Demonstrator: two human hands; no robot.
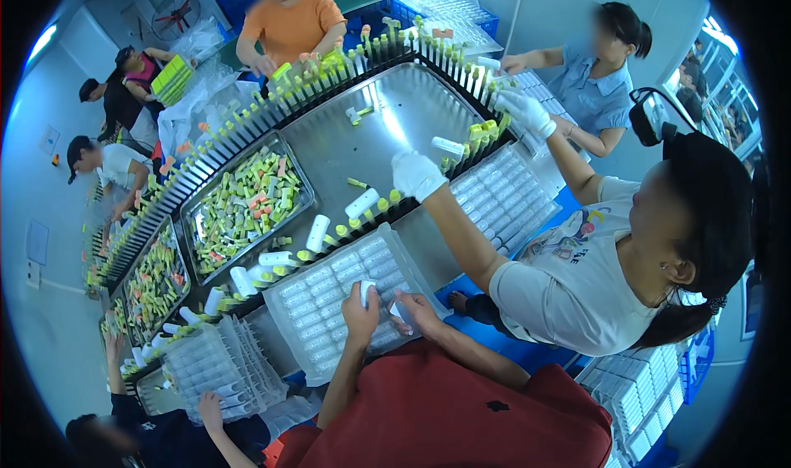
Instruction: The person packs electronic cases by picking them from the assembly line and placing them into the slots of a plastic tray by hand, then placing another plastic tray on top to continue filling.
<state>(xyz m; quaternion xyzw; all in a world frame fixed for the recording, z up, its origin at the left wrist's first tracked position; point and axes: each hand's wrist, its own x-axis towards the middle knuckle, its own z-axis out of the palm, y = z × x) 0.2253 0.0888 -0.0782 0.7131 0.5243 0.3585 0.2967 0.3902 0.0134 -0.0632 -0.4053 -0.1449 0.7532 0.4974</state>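
Two bare hands meet low in the frame's middle: left hand point(360, 313) pinches a small white tube point(366, 288) upright over the clear tray point(329, 303), right hand point(414, 311) curls around another piece, steadying it

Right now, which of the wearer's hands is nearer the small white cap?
Left. The left hand grips the white cap at its fingertips, over the clear tray. The right hand is just to the cap's right, fingers on another small white piece.
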